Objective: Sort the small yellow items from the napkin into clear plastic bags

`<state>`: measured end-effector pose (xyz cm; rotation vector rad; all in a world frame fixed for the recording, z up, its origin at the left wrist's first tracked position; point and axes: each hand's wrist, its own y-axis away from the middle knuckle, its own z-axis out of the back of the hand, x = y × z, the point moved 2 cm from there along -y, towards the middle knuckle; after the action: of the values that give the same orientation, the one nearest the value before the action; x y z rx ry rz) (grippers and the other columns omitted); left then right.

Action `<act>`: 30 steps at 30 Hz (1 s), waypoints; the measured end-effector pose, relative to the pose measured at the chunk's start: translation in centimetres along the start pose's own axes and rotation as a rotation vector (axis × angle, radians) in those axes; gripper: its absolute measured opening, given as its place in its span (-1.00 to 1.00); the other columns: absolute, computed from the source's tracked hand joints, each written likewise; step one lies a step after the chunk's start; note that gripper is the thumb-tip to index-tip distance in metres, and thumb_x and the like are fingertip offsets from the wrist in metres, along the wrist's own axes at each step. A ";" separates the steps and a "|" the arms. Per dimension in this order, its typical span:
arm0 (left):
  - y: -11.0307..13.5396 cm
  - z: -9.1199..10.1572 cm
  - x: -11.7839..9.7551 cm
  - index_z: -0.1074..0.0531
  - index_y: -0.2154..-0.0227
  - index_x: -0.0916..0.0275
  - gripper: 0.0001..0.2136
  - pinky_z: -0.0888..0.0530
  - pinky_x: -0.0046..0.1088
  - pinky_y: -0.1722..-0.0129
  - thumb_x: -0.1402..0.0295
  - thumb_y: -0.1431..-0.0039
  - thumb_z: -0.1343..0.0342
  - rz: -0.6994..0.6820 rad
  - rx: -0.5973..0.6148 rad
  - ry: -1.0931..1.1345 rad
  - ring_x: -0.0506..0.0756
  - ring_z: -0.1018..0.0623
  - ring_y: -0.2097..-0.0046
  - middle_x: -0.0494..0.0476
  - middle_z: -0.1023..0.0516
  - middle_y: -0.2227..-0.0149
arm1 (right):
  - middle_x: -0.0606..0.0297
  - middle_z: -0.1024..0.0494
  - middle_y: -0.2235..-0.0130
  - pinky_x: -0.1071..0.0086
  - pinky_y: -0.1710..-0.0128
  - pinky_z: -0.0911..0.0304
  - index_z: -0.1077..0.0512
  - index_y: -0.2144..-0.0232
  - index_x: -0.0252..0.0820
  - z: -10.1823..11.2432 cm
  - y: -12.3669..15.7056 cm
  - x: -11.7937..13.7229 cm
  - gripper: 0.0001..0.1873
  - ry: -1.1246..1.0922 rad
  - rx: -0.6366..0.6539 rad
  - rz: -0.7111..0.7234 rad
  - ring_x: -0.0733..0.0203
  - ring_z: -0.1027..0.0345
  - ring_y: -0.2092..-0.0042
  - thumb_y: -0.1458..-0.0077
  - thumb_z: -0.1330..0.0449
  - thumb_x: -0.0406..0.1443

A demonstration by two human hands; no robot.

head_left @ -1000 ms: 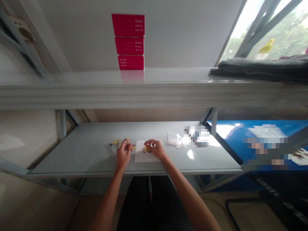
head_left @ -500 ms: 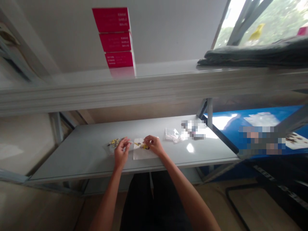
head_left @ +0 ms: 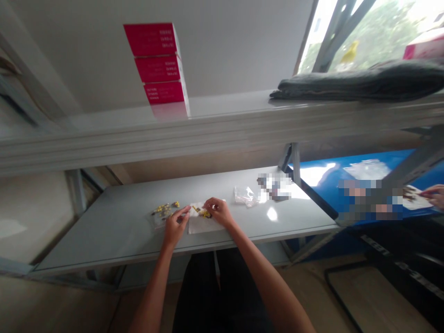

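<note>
On the grey table lies a pale flat sheet [head_left: 204,225], with several small yellow and dark parts [head_left: 207,214] on it. My right hand [head_left: 220,213] is over the sheet's right side, its fingers bent together just above these parts; whatever is between the fingertips is too small to make out. At the sheet's left edge, my left hand [head_left: 174,230] has its fingers stretched toward the parts and the thumb held apart, with nothing visible in it. Beyond that hand, more small yellow and dark parts [head_left: 163,210] are scattered on and around a clear plastic bag [head_left: 158,222].
Another clear plastic bag [head_left: 244,196] lies right of the sheet. A raised shelf [head_left: 222,127] spans above, bearing stacked red boxes [head_left: 157,69] and folded grey cloth [head_left: 357,83]. At the right, another person's hand [head_left: 437,196] reaches over a blue table [head_left: 319,182].
The view has shifted slightly. My left hand's fingers have straightened toward the sheet, uncovering more of the scattered parts. The right hand stays over the sheet. Another person's hand now shows at the right.
</note>
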<state>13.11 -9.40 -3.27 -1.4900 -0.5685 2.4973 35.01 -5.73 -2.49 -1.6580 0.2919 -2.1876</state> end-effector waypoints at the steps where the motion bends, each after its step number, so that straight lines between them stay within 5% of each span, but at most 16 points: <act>1: -0.1 0.0 0.2 -0.59 0.04 0.20 -0.66 -0.60 -0.23 0.08 0.15 -0.22 -0.15 0.009 -0.006 0.001 0.23 -0.64 -0.01 0.23 -0.67 0.04 | 0.27 -0.62 0.35 0.48 0.37 -0.15 -0.56 0.36 -0.23 0.0 0.0 0.0 -0.82 -0.008 -0.003 -0.001 0.32 -0.32 0.39 -0.10 -0.17 -0.28; 15: 0.1 0.4 -2.3 -0.51 -0.13 0.14 -0.57 -0.58 -0.34 0.07 0.26 -0.19 -0.16 -0.046 0.102 0.000 0.12 -0.64 0.14 0.16 -0.65 0.01 | 0.28 -0.60 0.37 0.48 0.37 -0.16 -0.57 0.35 -0.24 0.0 0.0 -0.5 -0.81 0.005 -0.040 0.000 0.32 -0.31 0.40 -0.07 -0.16 -0.29; 30: 0.3 0.3 -2.3 -0.47 -0.17 0.18 -0.54 -0.55 -0.35 0.06 0.27 -0.20 -0.13 0.015 0.178 -0.007 0.09 -0.63 0.22 0.15 -0.67 0.03 | 0.28 -0.56 0.37 0.43 0.38 -0.09 -0.63 0.37 -0.18 0.3 0.1 -0.6 -0.79 0.124 -0.118 0.026 0.31 -0.18 0.45 -0.13 -0.20 -0.25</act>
<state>13.94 -10.57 -1.39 -1.4248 -0.3270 2.4905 35.44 -5.56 -3.02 -1.5713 0.4824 -2.2978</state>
